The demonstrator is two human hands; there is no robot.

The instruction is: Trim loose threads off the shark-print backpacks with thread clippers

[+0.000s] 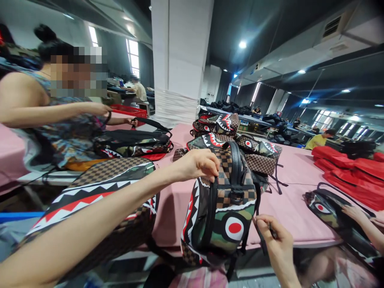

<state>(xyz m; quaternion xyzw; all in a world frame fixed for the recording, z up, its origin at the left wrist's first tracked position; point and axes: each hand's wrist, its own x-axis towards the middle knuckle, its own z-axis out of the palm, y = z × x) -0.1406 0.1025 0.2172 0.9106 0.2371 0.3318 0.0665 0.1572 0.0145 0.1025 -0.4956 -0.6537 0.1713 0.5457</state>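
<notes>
A small backpack [216,224] with a brown check, camouflage and shark-teeth print stands at the table's front edge. A round red-and-white eye is on its side, and a black carry handle [236,164] arches over its top. My left hand [205,164] reaches across from the left, its curled fingers closed on the backpack's upper edge by the black zipper band. Low on the right side, my right hand [277,236] has thumb and fingers closed around a thin black strap [261,234] hanging from the backpack. Its fingertips are partly hidden.
A larger shark-print backpack [102,192] lies to the left. Several similar bags [216,124] are piled behind on the pink table [294,172]. A co-worker [60,100] handles a bag at left; another person's hand [355,214] touches a bag at right, near red bags [354,172].
</notes>
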